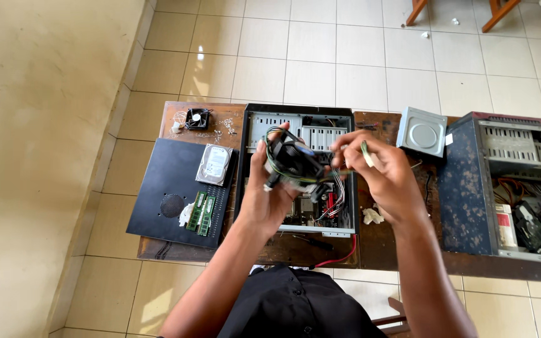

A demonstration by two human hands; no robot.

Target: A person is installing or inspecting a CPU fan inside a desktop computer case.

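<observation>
Above the open computer case (245, 188) at frame centre, L hand (264, 197) is closed on a black cooler fan (295, 161) w/ cable looped around it; R hand (386, 178), at 3 o'clock of the fan, pinches the cable end (364, 153) between thumb and fingers; at 9 o'clock, black side panel (158, 181) carries a hard drive (214, 164) and two green RAM sticks (201, 213); at 2 o'clock, grey optical drive (422, 131); second case (464, 181) at 3 o'clock; small fan (197, 118) at 10 o'clock.
</observation>
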